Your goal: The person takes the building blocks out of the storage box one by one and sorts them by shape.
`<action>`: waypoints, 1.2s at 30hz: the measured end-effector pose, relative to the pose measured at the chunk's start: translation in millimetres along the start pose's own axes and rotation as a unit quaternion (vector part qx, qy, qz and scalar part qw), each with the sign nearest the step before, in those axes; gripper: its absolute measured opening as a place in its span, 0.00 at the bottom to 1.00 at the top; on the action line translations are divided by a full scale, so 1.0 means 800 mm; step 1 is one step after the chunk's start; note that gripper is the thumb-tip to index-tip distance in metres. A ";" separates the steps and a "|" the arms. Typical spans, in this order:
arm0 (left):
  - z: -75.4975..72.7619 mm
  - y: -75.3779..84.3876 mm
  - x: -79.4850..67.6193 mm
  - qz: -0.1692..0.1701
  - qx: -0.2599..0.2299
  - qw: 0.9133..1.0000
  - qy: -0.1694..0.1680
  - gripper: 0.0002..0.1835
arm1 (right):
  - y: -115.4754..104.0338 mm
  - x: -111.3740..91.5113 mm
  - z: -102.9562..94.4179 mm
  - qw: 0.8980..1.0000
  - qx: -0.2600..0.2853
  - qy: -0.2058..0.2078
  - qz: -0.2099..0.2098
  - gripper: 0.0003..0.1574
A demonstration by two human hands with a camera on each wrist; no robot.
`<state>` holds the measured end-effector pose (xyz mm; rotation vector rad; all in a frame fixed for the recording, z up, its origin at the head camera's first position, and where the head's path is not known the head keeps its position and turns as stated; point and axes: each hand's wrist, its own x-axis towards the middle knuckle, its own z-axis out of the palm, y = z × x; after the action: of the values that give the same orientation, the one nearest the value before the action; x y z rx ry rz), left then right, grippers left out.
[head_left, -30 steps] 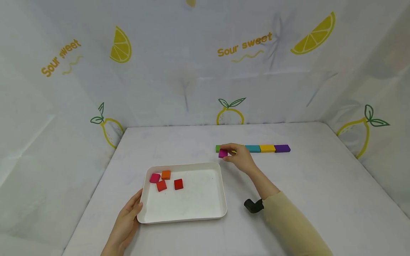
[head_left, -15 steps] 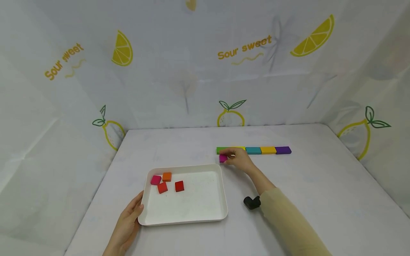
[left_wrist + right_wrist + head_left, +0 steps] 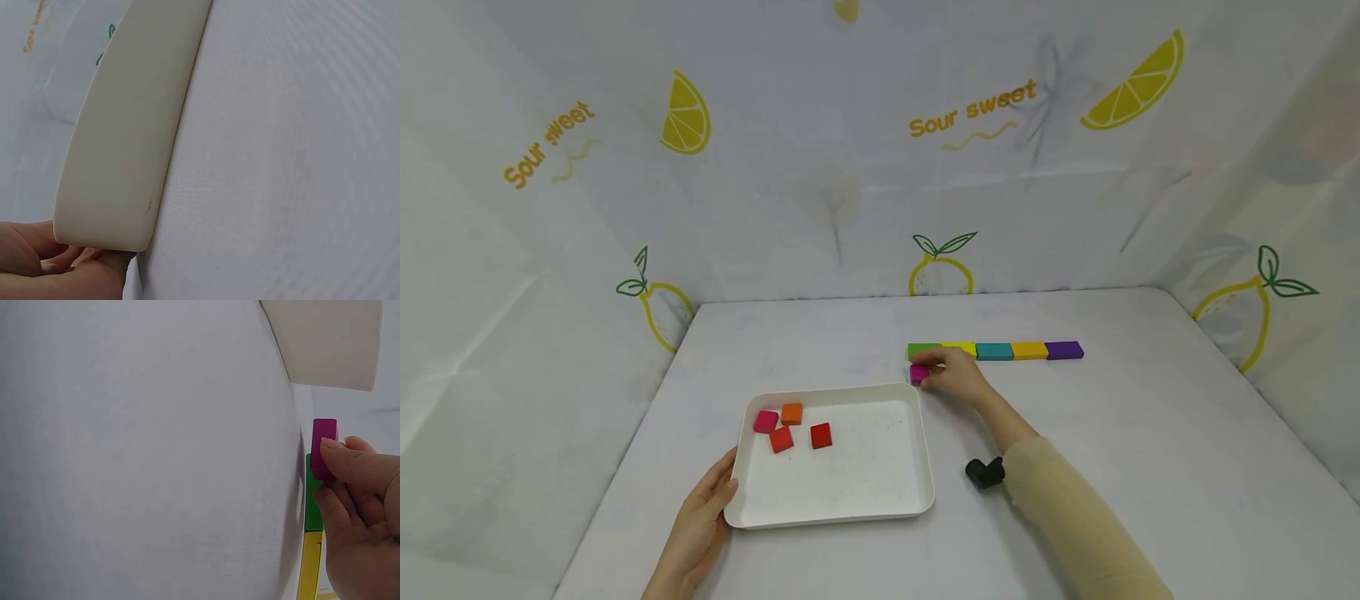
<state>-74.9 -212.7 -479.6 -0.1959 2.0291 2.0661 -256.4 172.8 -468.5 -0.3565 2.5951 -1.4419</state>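
My right hand (image 3: pixel 958 377) pinches a small magenta block (image 3: pixel 918 375) between thumb and fingers, just in front of the green block (image 3: pixel 922 351). In the right wrist view the magenta block (image 3: pixel 323 450) stands close over the table, overlapping the green block (image 3: pixel 314 509). My left hand (image 3: pixel 696 521) holds the left side of a shallow white tray (image 3: pixel 835 522), thumb at its rim. The left wrist view has the fingers against the outer wall of the tray (image 3: pixel 119 137). Inside the tray lie a pink block (image 3: pixel 766 422), an orange block (image 3: pixel 792 414) and two red blocks (image 3: pixel 821 436).
Right of the green block, a yellow block (image 3: pixel 959 348), a teal block (image 3: pixel 994 352), an amber block (image 3: pixel 1028 351) and a purple block (image 3: pixel 1064 350) continue the row. A black device (image 3: pixel 985 473) sits at the right wrist. A lemon-printed curtain (image 3: pixel 775 167) stands behind the table.
My right hand has drawn slightly towards me and left with the magenta block, uncovering more of the green and yellow blocks. The left hand keeps its place at the tray.
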 end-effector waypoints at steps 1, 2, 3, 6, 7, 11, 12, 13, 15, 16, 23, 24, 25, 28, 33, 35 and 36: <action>0.000 0.000 0.000 -0.001 0.000 1.000 0.000 0.34 | 0.000 0.000 0.001 1.000 -0.002 0.000 -0.001 0.24; 0.000 0.000 0.000 -0.001 0.000 1.000 0.000 0.34 | 0.001 0.001 0.002 1.000 -0.007 0.001 -0.003 0.24; 0.000 -0.001 0.000 0.000 -0.001 1.000 0.000 0.34 | 0.001 0.001 0.002 1.000 -0.011 0.001 -0.005 0.24; 0.000 -0.001 0.001 0.003 -0.005 1.000 -0.002 0.33 | 0.002 0.002 0.004 1.000 -0.019 0.002 -0.008 0.24; 0.000 -0.002 0.001 0.004 -0.006 1.000 -0.002 0.33 | 0.002 0.002 0.004 1.000 -0.021 0.001 -0.009 0.25; 0.000 -0.002 0.001 0.003 -0.007 1.000 -0.002 0.33 | 0.002 0.002 0.005 1.000 -0.023 -0.003 -0.006 0.24; 0.000 -0.001 0.001 0.002 -0.007 1.000 -0.001 0.33 | 0.002 0.002 0.005 1.000 -0.024 -0.004 -0.005 0.24; 0.000 -0.001 0.001 0.001 -0.006 1.000 -0.001 0.33 | 0.002 0.001 0.006 1.000 -0.024 -0.004 -0.004 0.24; -0.001 -0.002 0.001 -0.001 -0.005 1.000 0.000 0.33 | 0.001 0.000 0.006 1.000 -0.025 -0.005 -0.004 0.24; -0.001 -0.002 0.001 -0.001 -0.005 1.000 0.000 0.33 | 0.000 0.000 0.006 1.000 -0.024 -0.005 -0.004 0.24; -0.001 -0.001 0.001 -0.004 -0.001 1.000 0.001 0.33 | -0.001 0.000 0.007 1.000 -0.028 -0.007 -0.005 0.25; 0.000 -0.001 0.001 -0.004 -0.001 1.000 0.001 0.33 | -0.001 0.000 0.007 1.000 -0.028 -0.008 -0.004 0.25; 0.000 0.000 0.001 -0.003 -0.001 1.000 0.001 0.33 | -0.001 0.000 0.007 1.000 -0.028 -0.008 -0.004 0.25; 0.000 0.000 0.000 -0.002 -0.003 1.000 -0.001 0.33 | -0.001 0.000 0.007 1.000 -0.025 -0.008 0.000 0.25; 0.000 0.001 0.000 -0.003 -0.005 1.000 -0.003 0.34 | -0.002 -0.001 0.007 1.000 -0.027 -0.006 0.000 0.25; 0.000 0.001 0.000 -0.005 -0.006 1.000 -0.003 0.34 | -0.003 -0.001 0.007 0.999 -0.032 -0.002 -0.002 0.26; 0.000 0.001 0.000 -0.006 -0.006 1.000 -0.002 0.34 | -0.003 -0.001 0.007 0.999 -0.033 0.001 -0.002 0.26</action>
<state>-75.5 -212.8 -478.9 -0.2054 2.0089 2.0706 -253.7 167.2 -469.5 -0.3677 2.6503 -1.3610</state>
